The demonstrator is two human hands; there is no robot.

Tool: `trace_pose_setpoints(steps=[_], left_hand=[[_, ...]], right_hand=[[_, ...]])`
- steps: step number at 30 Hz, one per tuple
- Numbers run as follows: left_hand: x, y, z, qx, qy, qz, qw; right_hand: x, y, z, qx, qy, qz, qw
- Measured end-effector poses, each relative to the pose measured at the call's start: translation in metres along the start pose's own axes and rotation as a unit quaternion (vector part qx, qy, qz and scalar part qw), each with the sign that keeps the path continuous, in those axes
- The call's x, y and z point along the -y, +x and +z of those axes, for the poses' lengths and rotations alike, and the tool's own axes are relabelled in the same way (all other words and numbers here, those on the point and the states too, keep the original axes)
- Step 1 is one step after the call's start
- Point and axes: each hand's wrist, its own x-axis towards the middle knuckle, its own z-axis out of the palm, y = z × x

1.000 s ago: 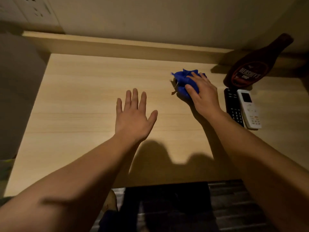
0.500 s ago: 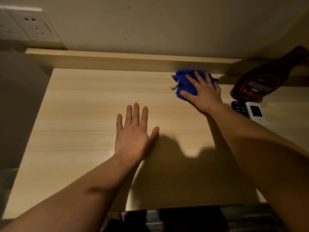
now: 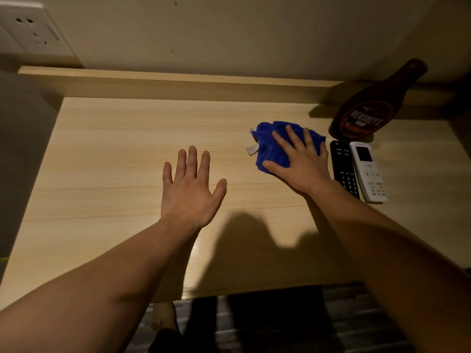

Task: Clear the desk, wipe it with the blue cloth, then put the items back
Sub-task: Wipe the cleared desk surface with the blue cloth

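Pressed flat on top of the blue cloth (image 3: 274, 146), the right hand (image 3: 302, 165) has its fingers spread and extended over the bunched fabric rather than curled around it, the thumb lying along the cloth's near edge; it pins the cloth to the desk (image 3: 122, 154) more than it grips it. The cloth is crumpled into a loose wad on the right half of the light wooden desk, its longer side running roughly left to right, with a small white tag (image 3: 251, 149) sticking out at its left end toward the desk's middle. The left hand (image 3: 190, 189) is open, fingers straight and slightly fanned, palm down over the centre of the desk and holding nothing; whether it rests on the wood or hovers just above cannot be told. Just beside the right hand, on its right, lie two remotes side by side: one black remote (image 3: 344, 168) and one white remote (image 3: 368, 171), touching or nearly so along their long edges, both with their long axes running away from the person and screen or power ends toward the wall. Behind them, one brown Hershey's syrup bottle (image 3: 367, 115) stands at the back right corner, its neck tilting up and to the right in the wide-angle view. One white wall socket (image 3: 30, 29) is set in the wall at the upper left.
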Motion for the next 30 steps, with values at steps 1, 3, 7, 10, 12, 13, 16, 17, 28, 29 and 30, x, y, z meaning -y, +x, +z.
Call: trace_pose_setpoints(steps=[1, 3, 7, 10, 12, 13, 16, 17, 28, 29, 30], left_hand=[[0.0, 0.0, 0.0, -0.001, -0.002, 0.0, 1.0], [0.0, 0.0, 0.001, -0.004, -0.003, 0.001, 1.0], [0.001, -0.001, 0.002, -0.008, -0.005, 0.002, 1.0], [0.002, 0.0, 0.002, -0.008, -0.003, 0.003, 1.0], [0.002, 0.0, 0.002, -0.008, -0.002, 0.005, 1.0], [0.002, -0.001, 0.002, -0.008, -0.001, 0.006, 1.0], [0.003, 0.0, 0.004, -0.009, 0.0, 0.008, 1.0], [0.003, 0.0, 0.004, -0.009, 0.001, 0.008, 1.0], [0.006, 0.002, 0.004, -0.001, 0.017, 0.018, 1.0], [0.006, 0.002, 0.004, 0.0, 0.017, 0.02, 1.0], [0.007, 0.002, 0.004, 0.0, 0.017, 0.022, 1.0]], right_hand=[[0.0, -0.008, 0.002, 0.001, 0.0, 0.002, 1.0], [-0.001, -0.023, 0.005, 0.001, 0.002, 0.006, 1.0], [0.0, -0.053, 0.012, -0.004, 0.003, 0.011, 1.0], [0.0, -0.076, 0.017, -0.007, 0.004, 0.013, 1.0], [-0.001, -0.092, 0.021, -0.006, 0.007, 0.014, 1.0], [-0.001, -0.1, 0.022, -0.005, 0.009, 0.014, 1.0], [-0.001, -0.124, 0.027, -0.008, 0.016, 0.011, 1.0], [-0.001, -0.133, 0.028, -0.009, 0.018, 0.011, 1.0], [0.001, -0.202, 0.041, -0.015, 0.012, 0.013, 1.0], [0.001, -0.207, 0.043, -0.019, 0.013, 0.014, 1.0], [0.001, -0.212, 0.044, -0.021, 0.015, 0.014, 1.0]])
